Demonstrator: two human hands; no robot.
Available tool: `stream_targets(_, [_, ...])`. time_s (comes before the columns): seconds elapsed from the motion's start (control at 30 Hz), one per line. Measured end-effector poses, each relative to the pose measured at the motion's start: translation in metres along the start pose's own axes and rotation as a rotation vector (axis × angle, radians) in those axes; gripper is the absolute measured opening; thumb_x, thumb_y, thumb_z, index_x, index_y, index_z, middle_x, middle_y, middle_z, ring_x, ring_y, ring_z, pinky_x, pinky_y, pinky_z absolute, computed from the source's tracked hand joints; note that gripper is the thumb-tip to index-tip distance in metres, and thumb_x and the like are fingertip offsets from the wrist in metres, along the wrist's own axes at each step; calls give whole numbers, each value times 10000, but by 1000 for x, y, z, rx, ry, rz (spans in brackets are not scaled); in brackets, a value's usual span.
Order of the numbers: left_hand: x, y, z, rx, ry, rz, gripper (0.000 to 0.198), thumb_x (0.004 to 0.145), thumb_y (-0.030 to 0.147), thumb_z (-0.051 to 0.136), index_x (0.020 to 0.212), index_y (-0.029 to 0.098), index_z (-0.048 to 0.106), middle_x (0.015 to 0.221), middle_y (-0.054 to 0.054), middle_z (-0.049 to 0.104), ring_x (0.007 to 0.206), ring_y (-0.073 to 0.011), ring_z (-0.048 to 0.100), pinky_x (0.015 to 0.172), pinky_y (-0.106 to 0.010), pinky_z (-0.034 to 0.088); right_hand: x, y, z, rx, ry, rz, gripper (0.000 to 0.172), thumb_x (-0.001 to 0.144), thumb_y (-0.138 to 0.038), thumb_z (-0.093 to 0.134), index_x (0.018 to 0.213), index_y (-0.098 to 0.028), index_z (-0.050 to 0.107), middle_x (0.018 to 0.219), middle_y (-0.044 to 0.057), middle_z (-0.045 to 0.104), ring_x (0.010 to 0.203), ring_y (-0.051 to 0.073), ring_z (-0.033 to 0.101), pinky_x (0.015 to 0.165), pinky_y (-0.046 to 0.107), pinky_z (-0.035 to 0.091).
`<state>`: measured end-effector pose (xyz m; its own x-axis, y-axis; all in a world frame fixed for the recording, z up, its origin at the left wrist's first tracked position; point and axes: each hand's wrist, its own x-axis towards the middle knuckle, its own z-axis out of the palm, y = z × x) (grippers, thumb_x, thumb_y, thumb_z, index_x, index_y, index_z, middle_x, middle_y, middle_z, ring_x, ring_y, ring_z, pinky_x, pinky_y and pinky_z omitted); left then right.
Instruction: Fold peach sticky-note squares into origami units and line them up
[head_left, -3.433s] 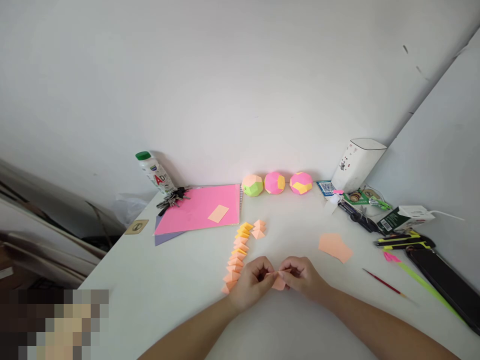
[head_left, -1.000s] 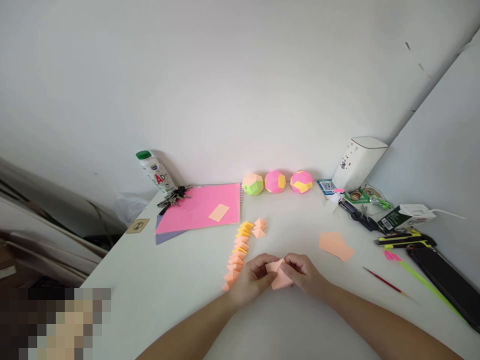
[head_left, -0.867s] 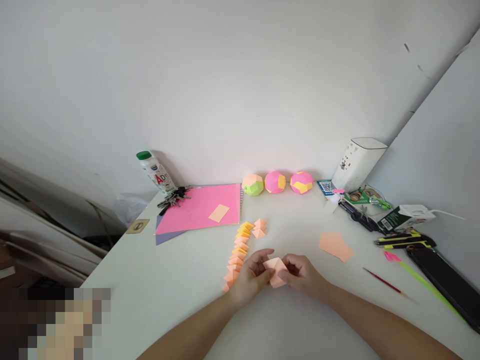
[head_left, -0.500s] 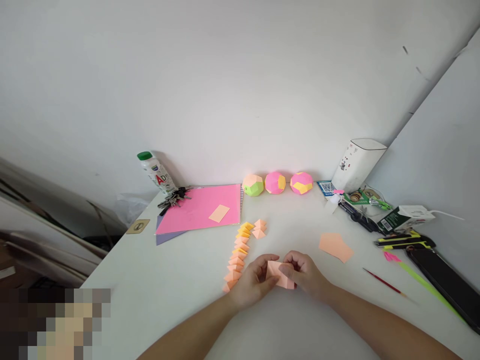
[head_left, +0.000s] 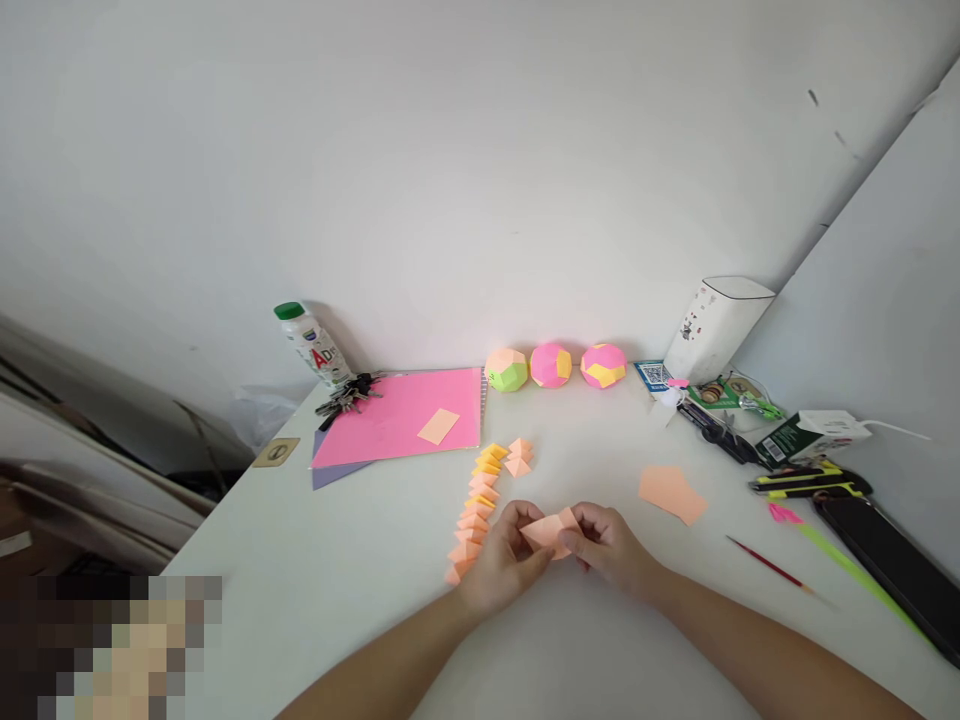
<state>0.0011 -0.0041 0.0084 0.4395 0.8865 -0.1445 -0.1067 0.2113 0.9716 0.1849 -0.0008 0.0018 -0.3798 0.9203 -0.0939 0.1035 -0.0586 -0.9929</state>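
Between my two hands is a piece of peach paper [head_left: 546,533], creased and partly folded, held a little above the white table. My left hand [head_left: 510,560] pinches its left side between thumb and fingers. At the right side, the thumb and fingers of my right hand [head_left: 611,550] are closed on the same paper. Just left of my left hand runs a row of folded orange and peach paper pieces [head_left: 480,505]. A smaller cluster of folded peach pieces [head_left: 519,457] lies beyond it. Flat peach paper [head_left: 670,493] rests to the right of my right hand.
Three paper balls [head_left: 551,366] stand along the wall. A pink sheet [head_left: 397,415] lies left, with keys [head_left: 349,397] and a bottle [head_left: 313,345] at its edge. On the right are a thin red brush [head_left: 772,565], a box cutter [head_left: 810,482], a black phone-like slab [head_left: 889,570] and a white container [head_left: 716,330].
The peach paper has turned and tilted in my fingers, its left end now pointed and an upper corner raised at the right. Both hands have shifted only slightly.
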Motion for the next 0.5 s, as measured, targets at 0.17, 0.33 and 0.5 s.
stream_targets(0.17, [0,-6,-2,86,43,109,260,790,247,610,898,222,375,783,39,441,597,-73,432,519,-201,317,0,0,0,-120,-21,0,346,840,-408,573,612,-180,446,490,-72,373,436,78,343,411,199,266])
stream_targets(0.33, [-2,-8,-4,158,-22,119,258,782,181,589,833,228,340,703,70,352,549,-69,320,496,-197,255,-2,-3,1,-129,-5,-3,314,861,-392,541,648,-179,450,540,-57,417,478,88,387,445,207,289])
stream_targets(0.5, [-3,-5,-4,210,-111,125,173,804,214,571,874,213,412,702,46,444,568,-83,389,519,-215,298,-3,-4,3,-129,3,-18,350,853,-421,548,624,-184,430,528,-59,398,475,88,362,446,211,266])
